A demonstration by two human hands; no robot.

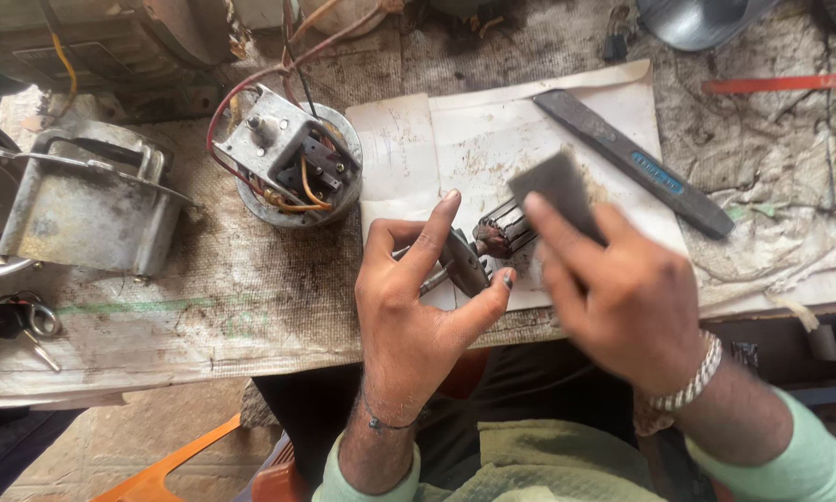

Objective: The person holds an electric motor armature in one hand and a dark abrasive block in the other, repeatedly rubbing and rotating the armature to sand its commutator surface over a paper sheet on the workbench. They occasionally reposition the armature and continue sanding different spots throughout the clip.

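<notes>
Two hands: left grip (418,288) pinching motor armature (492,237), right grip (613,297) pinching sandpaper (557,191) (blurred).

bare paper (492,139) lies open ahead, hemmed by the motor housing (292,158) and flat file (636,160).

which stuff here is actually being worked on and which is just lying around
In hand:
- small dark motor rotor on a metal shaft, in the left hand
- grey abrasive sheet, in the right hand

Lying about:
- long dark flat file
- round metal motor housing with red and yellow wires
- grey metal casing
- bunch of keys
- white paper sheets
</notes>
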